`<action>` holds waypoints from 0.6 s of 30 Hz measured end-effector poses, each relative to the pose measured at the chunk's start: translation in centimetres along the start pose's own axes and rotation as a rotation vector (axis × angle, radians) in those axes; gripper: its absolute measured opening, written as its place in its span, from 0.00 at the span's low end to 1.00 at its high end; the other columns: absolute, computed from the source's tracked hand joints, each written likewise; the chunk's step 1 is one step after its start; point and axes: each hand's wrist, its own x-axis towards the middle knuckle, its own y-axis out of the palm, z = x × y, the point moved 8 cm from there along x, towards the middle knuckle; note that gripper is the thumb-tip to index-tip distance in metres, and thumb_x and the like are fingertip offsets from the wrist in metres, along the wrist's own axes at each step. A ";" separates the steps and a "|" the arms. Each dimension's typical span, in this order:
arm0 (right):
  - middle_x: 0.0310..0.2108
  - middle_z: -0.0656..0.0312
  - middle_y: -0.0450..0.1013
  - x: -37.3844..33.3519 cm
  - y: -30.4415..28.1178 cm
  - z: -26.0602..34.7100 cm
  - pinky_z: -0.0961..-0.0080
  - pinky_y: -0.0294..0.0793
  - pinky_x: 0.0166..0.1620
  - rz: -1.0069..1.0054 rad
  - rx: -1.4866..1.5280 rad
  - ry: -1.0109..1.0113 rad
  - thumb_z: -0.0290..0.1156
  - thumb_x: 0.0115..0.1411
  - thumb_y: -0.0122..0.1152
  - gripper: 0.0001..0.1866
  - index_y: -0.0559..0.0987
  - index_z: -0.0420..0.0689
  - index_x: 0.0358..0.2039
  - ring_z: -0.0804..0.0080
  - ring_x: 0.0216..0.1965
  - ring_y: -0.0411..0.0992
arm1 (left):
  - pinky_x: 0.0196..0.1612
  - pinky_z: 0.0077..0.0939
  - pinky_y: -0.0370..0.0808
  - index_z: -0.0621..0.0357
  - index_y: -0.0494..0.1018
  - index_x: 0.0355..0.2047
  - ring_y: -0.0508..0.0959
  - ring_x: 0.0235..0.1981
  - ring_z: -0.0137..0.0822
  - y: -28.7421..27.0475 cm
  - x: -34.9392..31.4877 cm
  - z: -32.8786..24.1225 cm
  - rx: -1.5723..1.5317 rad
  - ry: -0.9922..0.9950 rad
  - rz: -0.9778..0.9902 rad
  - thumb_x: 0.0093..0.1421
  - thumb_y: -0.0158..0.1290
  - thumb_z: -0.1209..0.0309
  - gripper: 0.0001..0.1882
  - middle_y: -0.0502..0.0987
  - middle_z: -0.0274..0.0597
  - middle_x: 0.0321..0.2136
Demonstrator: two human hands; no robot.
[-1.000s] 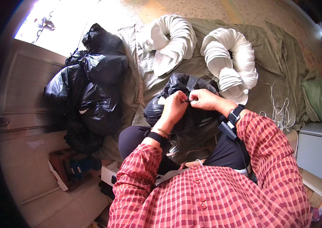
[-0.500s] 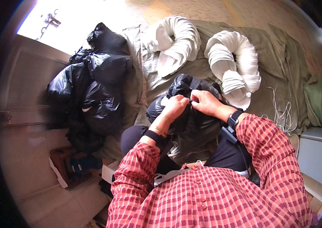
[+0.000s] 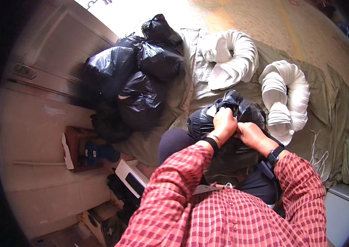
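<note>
A full black plastic bag (image 3: 250, 113) stands between my knees, its top gathered upward. My left hand (image 3: 225, 124) is closed on the gathered neck of the bag, knuckles up. Close beside it, my right hand (image 3: 252, 133) is closed too, its thumb and fingers pinched at the same neck. The exact bit of plastic between the fingertips is hidden by the hands. Just beyond and to the right lie two stacks of nested white pieces, each bent into a curve: one stack (image 3: 240, 57) farther off, another stack (image 3: 298, 92) nearer the right hand.
Several filled black bags (image 3: 141, 90) are heaped at the left. A green-brown cloth (image 3: 326, 123) covers the floor. White cords (image 3: 319, 162) lie at the right, near a grey box (image 3: 345, 210). A brown wooden box (image 3: 77, 150) stands by the tiled wall (image 3: 34, 136).
The view has swung left, so everything sits farther right and lower. My hands stay closed at the bag's neck; the left is now slightly higher than the right.
</note>
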 end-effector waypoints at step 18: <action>0.33 0.45 0.78 -2.1 -0.4 -0.4 0.60 0.74 0.42 0.631 -0.148 0.245 0.43 0.58 0.62 0.18 0.81 0.40 0.40 0.51 0.38 0.78 | 0.38 0.47 0.76 0.55 0.78 0.31 0.81 0.36 0.56 -4.9 5.2 0.1 -0.012 0.330 0.209 0.50 0.52 0.73 0.09 0.79 0.55 0.28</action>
